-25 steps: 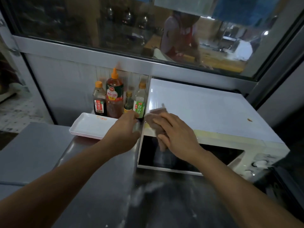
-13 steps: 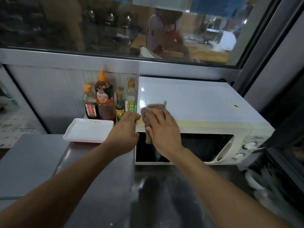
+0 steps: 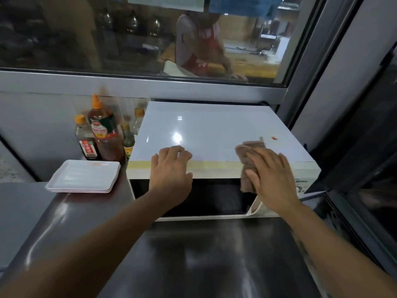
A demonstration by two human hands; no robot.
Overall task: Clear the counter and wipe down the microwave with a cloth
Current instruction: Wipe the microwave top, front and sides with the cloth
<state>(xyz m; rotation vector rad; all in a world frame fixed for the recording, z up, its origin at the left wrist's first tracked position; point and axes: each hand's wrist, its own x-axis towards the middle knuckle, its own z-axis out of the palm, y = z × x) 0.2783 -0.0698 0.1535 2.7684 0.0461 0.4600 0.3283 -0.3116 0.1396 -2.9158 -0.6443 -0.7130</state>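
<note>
Here, step in hand: wiping the microwave (image 3: pixel 214 134); the counter (image 3: pixel 193 254) in front of it looks already bare, so the clearing step appears done, by judgement.
Cloth: a brown cloth (image 3: pixel 247 166) lies folded over the front top edge of the microwave, near its right end, one part on the white top and one part hanging over the dark door.
Right hand: the right hand (image 3: pixel 270 175) presses the cloth flat against the edge; fingers straight and slightly spread, pointing away from the person, not curled round the cloth.
Left hand: the left hand (image 3: pixel 171 168) rests on the same front edge nearer the left end, well apart from the cloth; fingers bent loosely over the top, holding nothing, apparently steadying the microwave.
Arms: both forearms reach forward from the lower corners.
Next move: probably a pass over the rest of the top, where a small red mark (image 3: pixel 274 138) sits just beyond the cloth; steady downward pressure is called for.
Beside: bottles (image 3: pixel 103 134) and stacked white trays (image 3: pixel 83 176) stand left of the microwave.
</note>
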